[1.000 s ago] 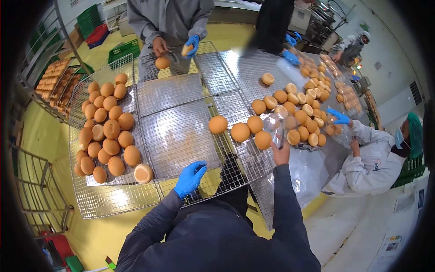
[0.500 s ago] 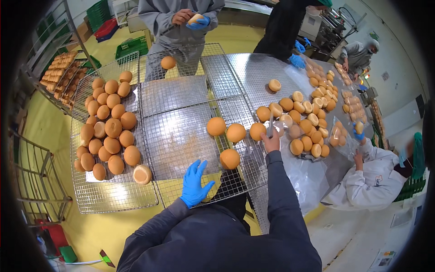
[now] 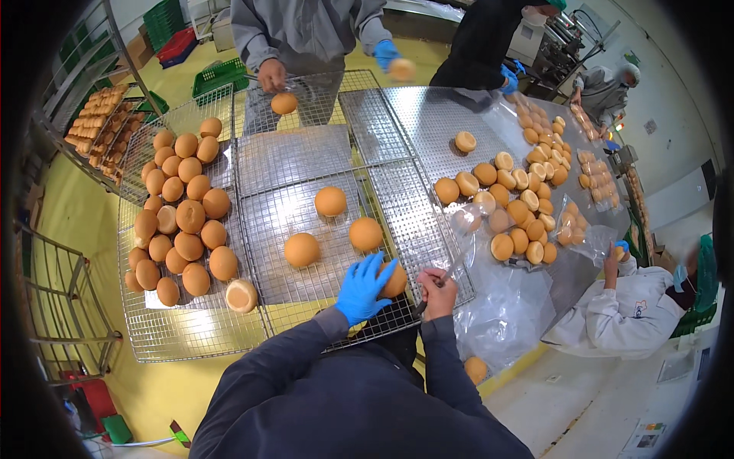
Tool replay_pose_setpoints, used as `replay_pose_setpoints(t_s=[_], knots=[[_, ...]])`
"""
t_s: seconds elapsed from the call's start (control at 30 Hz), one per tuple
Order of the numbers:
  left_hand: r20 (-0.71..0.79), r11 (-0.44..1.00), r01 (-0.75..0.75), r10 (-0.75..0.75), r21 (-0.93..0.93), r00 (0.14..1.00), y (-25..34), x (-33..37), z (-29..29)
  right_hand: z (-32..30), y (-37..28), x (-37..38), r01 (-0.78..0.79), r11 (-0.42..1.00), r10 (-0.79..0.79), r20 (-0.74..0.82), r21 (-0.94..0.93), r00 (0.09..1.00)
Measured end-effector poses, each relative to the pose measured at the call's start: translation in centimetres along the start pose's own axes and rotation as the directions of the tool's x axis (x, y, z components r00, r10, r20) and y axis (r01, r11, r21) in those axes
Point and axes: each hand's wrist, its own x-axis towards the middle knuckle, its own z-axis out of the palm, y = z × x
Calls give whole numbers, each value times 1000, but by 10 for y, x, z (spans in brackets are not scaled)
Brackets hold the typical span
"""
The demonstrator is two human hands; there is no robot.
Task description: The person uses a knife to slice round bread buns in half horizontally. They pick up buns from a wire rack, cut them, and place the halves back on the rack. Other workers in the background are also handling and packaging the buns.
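My left hand (image 3: pixel 362 291), in a blue glove, reaches over the wire rack with its fingers curved against a round brown bun (image 3: pixel 394 280). Bare, my right hand (image 3: pixel 437 294) is closed around the dark handle of a knife (image 3: pixel 460 264); the thin blade points up and to the right. Beyond my left hand lie three loose buns, one of them the nearest bun (image 3: pixel 365 233), on the wire rack (image 3: pixel 279 314). A single bun (image 3: pixel 475 370) sits low at the right, by the table's near edge.
Many buns (image 3: pixel 189 216) cover the left rack. A pile of buns (image 3: pixel 520 205) and clear plastic bags (image 3: pixel 505 306) occupy the metal table (image 3: pixel 428 115) at right. Across from me, a person in grey (image 3: pixel 306 34) handles buns; a person in white (image 3: pixel 619 306) works at right.
Both hands have come closer together, the right moving back toward me with the knife. Loose buns have shifted left on the rack. The person opposite has swung a bun to the right.
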Motion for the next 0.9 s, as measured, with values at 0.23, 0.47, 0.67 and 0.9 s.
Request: replay_pose_setpoints(t_s=[0.23,0.47,0.67,0.9], knots=[[104,992,-109,115,-57,988,1,27,32,6,-2,-54,-5,973,27,-94,233,995],[365,-531,194,-237,-825,901,-28,-26,-36,12,-12,-78,107,987,-77,232,-122,970],[253,-443,40,-432,-896,866,-26,-66,-60,51,-11,-105,441,795,-301,360,-417,883],[144,-233,-15,-647,-972,749,-17,-88,-43,78,-53,-118,533,613,-305,448,-583,840]])
